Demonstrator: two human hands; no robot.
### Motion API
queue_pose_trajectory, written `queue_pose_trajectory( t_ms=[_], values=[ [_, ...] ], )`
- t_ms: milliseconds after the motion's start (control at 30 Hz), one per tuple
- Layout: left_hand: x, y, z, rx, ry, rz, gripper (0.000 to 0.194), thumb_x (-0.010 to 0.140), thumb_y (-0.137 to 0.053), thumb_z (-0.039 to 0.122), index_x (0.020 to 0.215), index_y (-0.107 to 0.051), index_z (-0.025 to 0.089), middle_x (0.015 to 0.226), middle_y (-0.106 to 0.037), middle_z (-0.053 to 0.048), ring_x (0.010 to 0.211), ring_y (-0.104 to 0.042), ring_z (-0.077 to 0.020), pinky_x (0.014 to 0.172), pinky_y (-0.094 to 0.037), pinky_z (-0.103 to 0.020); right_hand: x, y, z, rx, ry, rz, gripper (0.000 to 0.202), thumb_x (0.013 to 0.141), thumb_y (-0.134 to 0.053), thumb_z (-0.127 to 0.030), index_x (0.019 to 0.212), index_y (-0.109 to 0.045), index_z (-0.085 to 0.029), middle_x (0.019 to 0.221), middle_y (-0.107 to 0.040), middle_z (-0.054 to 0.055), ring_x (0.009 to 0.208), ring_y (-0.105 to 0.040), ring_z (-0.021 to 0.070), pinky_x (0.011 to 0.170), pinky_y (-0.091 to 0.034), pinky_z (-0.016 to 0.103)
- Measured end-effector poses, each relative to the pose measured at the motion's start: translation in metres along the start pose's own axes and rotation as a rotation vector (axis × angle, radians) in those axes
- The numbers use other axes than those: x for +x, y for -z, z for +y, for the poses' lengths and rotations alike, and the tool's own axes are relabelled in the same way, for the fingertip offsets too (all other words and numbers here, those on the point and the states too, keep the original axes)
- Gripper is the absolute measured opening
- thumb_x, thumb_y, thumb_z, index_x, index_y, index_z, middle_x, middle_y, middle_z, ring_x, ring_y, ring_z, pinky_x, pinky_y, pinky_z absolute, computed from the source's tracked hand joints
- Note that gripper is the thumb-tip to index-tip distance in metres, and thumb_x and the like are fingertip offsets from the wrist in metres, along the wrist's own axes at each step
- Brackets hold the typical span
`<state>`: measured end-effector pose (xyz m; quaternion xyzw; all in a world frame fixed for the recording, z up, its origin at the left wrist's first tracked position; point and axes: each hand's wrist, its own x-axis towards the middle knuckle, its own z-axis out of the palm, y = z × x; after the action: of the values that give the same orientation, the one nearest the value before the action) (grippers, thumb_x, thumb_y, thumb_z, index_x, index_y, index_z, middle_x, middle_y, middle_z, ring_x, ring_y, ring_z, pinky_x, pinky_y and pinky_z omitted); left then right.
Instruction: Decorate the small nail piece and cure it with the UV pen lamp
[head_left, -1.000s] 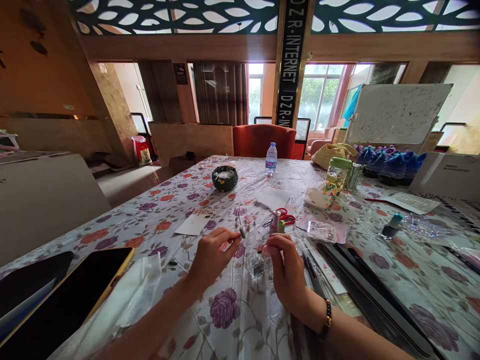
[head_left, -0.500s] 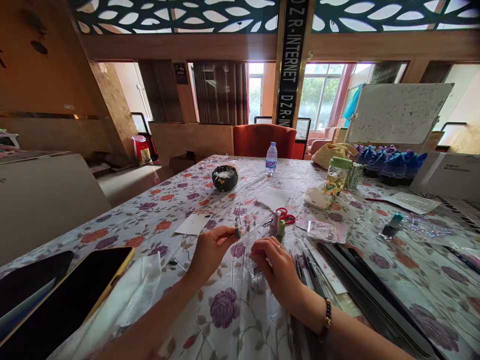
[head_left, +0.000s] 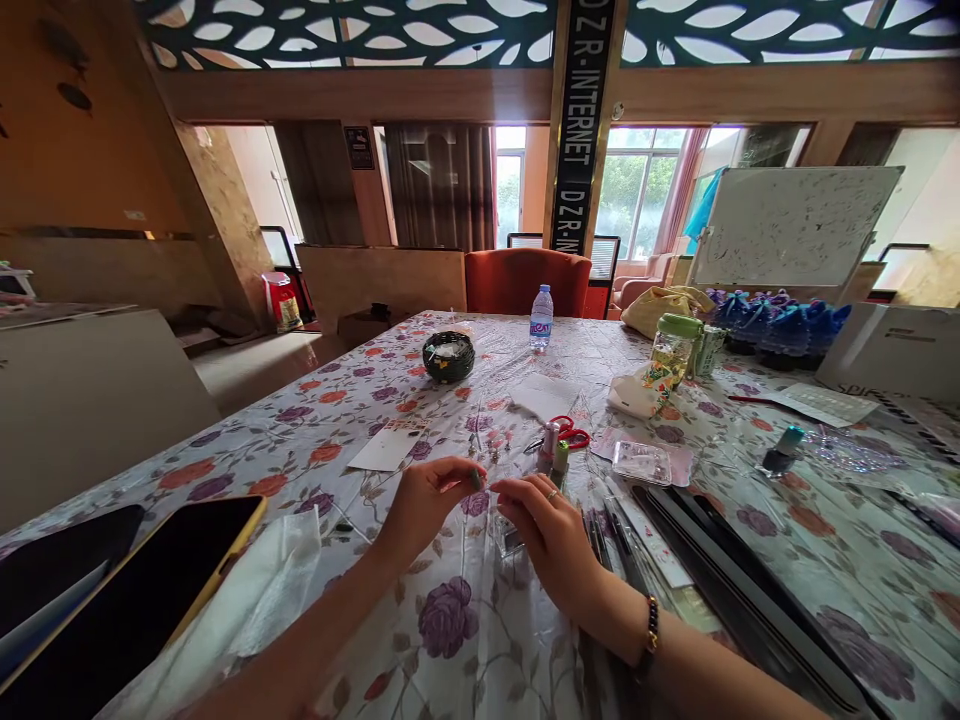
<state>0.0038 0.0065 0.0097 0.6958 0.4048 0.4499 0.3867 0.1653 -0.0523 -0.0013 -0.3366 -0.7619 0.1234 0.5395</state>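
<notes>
Between the thumb and fingertips of my left hand [head_left: 431, 500] is a small dark green piece [head_left: 476, 481], too small to name. My right hand [head_left: 546, 525], with a ring and a beaded bracelet [head_left: 652, 625], has its fingertips drawn together close to that piece; whether they hold anything is too small to tell. A small clear box [head_left: 508, 537] lies partly under my right hand. Just beyond stand a pink thread spool [head_left: 552, 437] and a green one [head_left: 561, 457], beside red-handled scissors [head_left: 574, 436].
A white card [head_left: 388, 446] lies left of centre, with a dark woven basket [head_left: 448, 357] behind. A water bottle [head_left: 541, 318] stands far back. Phones [head_left: 161, 580] and tissue [head_left: 281, 570] lie at left; long black cases [head_left: 750, 590] and a green-lidded jar [head_left: 672, 350] are at right.
My right hand's fingertips have moved left and up, nearer to the small green piece. My left hand has stayed nearly in place, with the piece tilted a little differently.
</notes>
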Motion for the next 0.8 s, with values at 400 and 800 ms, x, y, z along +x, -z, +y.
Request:
queue_pose_trajectory(
  t_ms=[400, 800],
  values=[
    [-0.0028, -0.0013, 0.0037, -0.001, 0.043, -0.041, 0.012, 0.063, -0.061, 0.025, 0.072, -0.065, 0.018, 0.072, -0.065, 0.0, 0.073, -0.058, -0.0136, 0.071, -0.045, -0.022, -0.0038, 0.0021, -0.0013, 0.096, -0.043, 0.3, 0.016, 0.085, -0.039, -0.01, 0.093, -0.047, -0.02, 0.084, -0.05, 0.003, 0.078, -0.049, 0.0152, 0.069, -0.04, 0.029],
    [-0.0041, -0.0029, 0.0014, 0.033, 0.008, -0.087, 0.013, 0.064, -0.06, 0.026, 0.072, -0.065, 0.017, 0.07, -0.064, -0.002, 0.068, -0.056, -0.0141, 0.067, -0.045, -0.025, -0.0023, 0.0021, -0.0042, 0.195, 0.0, 0.321, 0.012, 0.086, -0.038, -0.012, 0.091, -0.046, -0.02, 0.092, -0.053, 0.005, 0.085, -0.051, 0.0165, 0.073, -0.042, 0.031]
  ],
)
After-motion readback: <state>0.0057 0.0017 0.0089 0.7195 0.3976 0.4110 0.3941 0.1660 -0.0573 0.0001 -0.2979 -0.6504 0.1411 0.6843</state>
